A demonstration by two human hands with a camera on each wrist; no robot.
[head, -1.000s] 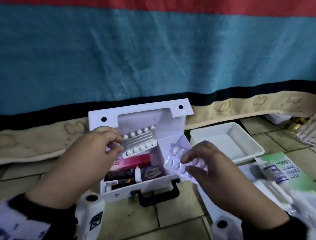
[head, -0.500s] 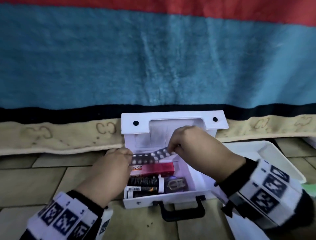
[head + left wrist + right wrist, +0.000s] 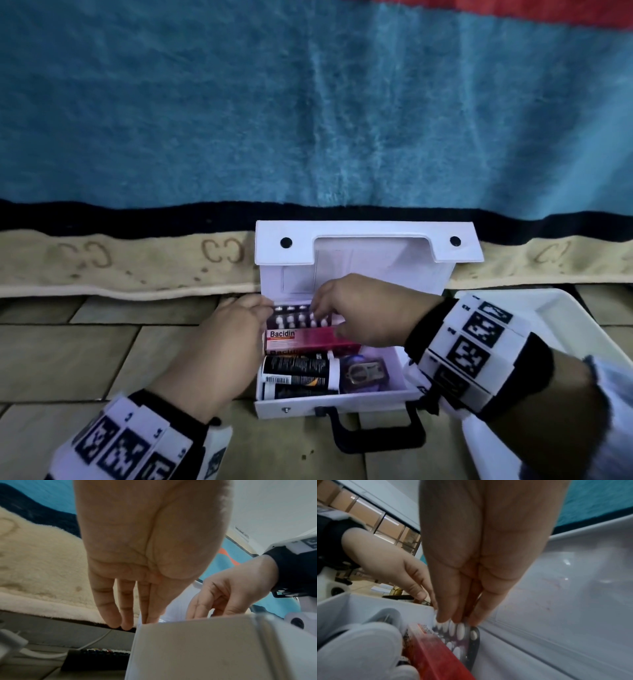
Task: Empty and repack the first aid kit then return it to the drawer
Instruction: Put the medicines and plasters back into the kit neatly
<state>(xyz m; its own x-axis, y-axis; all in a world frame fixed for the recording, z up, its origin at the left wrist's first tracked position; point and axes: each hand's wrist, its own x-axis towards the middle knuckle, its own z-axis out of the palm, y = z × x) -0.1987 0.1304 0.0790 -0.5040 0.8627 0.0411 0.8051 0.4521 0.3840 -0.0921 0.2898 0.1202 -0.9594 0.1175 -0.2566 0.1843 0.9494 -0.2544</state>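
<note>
The white first aid kit [image 3: 370, 404] stands open on the tiled floor, its lid [image 3: 394, 263] upright. A blister pack of white pills [image 3: 294, 320] stands on edge at the back of the kit, behind a red Bacidin box [image 3: 308, 339]. In front lie a black tube [image 3: 298, 373] and a small dark packet [image 3: 364, 373]. My left hand [image 3: 265, 306] pinches the pack's left end at the kit's side wall. My right hand [image 3: 318, 310] pinches its top edge; in the right wrist view the fingertips [image 3: 443, 619] sit just above the pills [image 3: 460, 630].
A white tray [image 3: 561, 318] lies right of the kit, partly under my right forearm. A blue blanket [image 3: 308, 120] with a beige fleece border [image 3: 137, 267] hangs right behind the lid. The kit's black handle [image 3: 380, 435] points toward me. A white cable and a dark flat object [image 3: 96, 660] lie left.
A second ago each hand held a blister pack above the kit. Both hands have since come together and lowered a pack into the back of the kit, behind the red box.
</note>
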